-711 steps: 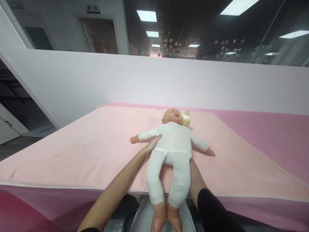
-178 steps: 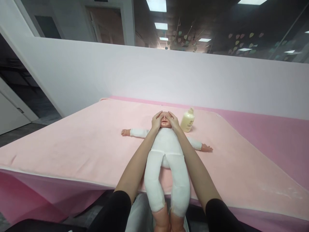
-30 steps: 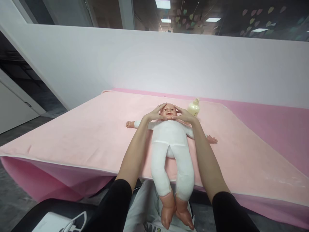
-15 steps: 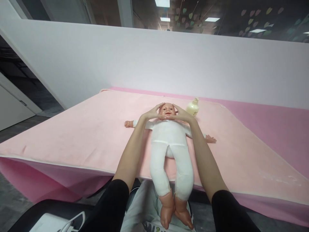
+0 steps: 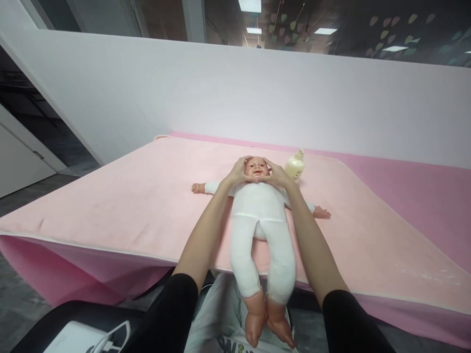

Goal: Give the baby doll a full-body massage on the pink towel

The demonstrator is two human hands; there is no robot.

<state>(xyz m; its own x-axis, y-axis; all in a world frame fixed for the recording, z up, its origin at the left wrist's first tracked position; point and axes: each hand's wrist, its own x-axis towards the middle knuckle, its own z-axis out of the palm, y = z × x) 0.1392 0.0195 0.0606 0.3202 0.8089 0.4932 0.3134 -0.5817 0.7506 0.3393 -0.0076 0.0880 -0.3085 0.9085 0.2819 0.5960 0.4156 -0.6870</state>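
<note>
A baby doll (image 5: 259,201) in a white suit lies on its back, arms spread, its bare feet hanging past the table's near edge. My left hand (image 5: 238,172) curves around one side of the doll's head (image 5: 257,166), fingertips by the temple and thumb along the chin. On the opposite side my right hand (image 5: 278,175) mirrors it, cupping the cheek. Both thumbs nearly meet under the doll's mouth. Just beyond my right hand stands a pale yellow bottle (image 5: 295,166), its lower part partly hidden.
A light pink cloth (image 5: 147,196) covers the table, with darker pink cloth (image 5: 412,196) under it. Behind rises a white partition (image 5: 257,93) with glass above. At lower left, a white device with a cable (image 5: 79,338) rests on a black chair (image 5: 73,311).
My left wrist has shifted slightly inward, towards the doll. Both hands stay around its head with thumbs near the chin. The doll and the bottle keep their places.
</note>
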